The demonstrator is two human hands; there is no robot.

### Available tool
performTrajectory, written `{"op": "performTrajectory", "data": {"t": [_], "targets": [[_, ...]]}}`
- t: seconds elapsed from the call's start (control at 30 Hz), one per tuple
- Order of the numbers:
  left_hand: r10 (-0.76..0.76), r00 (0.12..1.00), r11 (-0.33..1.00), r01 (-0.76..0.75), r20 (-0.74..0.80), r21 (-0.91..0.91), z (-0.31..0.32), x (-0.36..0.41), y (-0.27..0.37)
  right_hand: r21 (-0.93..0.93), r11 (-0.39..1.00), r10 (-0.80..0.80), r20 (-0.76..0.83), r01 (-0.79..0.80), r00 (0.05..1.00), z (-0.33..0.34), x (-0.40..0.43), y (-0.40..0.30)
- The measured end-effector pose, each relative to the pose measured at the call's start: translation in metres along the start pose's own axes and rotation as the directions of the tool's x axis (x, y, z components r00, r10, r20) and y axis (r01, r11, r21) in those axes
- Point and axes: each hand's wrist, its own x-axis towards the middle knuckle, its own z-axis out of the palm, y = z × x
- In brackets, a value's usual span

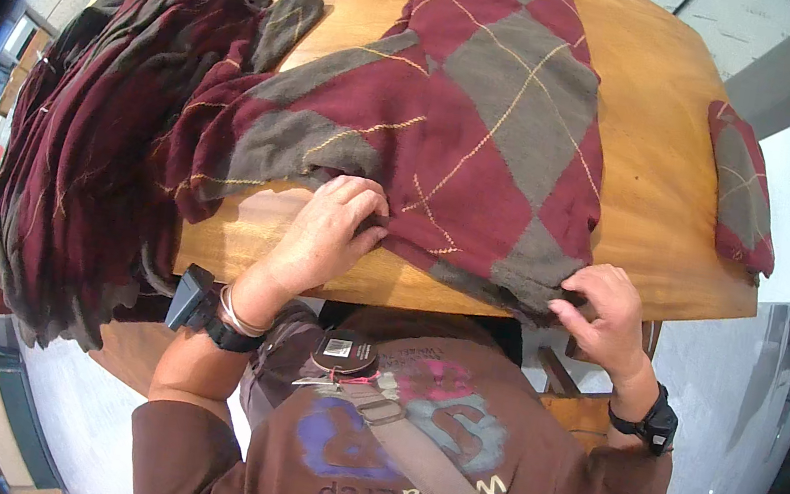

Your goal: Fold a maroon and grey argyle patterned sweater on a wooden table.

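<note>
An argyle knit sweater (505, 111) in maroon and grey, with thin yellow diagonal lines, lies spread on the wooden table (645, 191). Curled at the sweater's near edge, close to where a sleeve (275, 131) joins the body, my left hand (341, 228) grips the knit; the fingertips are partly hidden. My right hand (602, 310) pinches the grey near-right corner between thumb and fingers, at the table's front edge. The sleeve stretches left, bunched at its end against a heap of similar knitwear (118, 117).
The heap hangs over the table's left front. A folded argyle knit piece (740, 189) rests at the right edge. Under the table's front right is a wooden stool or frame (573, 408). A bag strap (426, 456) and a hanging tag (344, 352) cross my chest.
</note>
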Motion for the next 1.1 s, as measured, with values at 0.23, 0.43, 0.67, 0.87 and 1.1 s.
{"op": "performTrajectory", "data": {"t": [0.23,0.43,0.67,0.87,1.1], "targets": [[0.075,0.996,0.995,-0.077,0.04,0.065,-0.003,-0.025,-0.009,0.064,0.961,0.038,0.933,-0.268,0.358,0.024,-0.055,0.009],[0.047,0.999,0.981,-0.051,0.025,0.185,-0.003,-0.037,-0.011,-0.33,0.899,0.424,0.819,-0.287,0.387,0.151,-0.206,0.127],[0.071,0.996,0.988,-0.078,0.053,0.136,0.002,-0.035,-0.017,-0.411,0.794,0.579,0.736,-0.448,0.352,0.237,-0.232,0.143],[-0.026,0.996,0.993,0.015,0.087,0.121,0.001,-0.024,-0.012,-0.442,0.742,0.644,0.678,-0.504,0.354,0.294,-0.206,0.166],[-0.033,0.994,0.997,0.026,0.108,0.07,0.0,-0.02,-0.015,-0.488,0.68,0.71,0.624,-0.547,0.327,0.31,-0.19,0.177]]}}
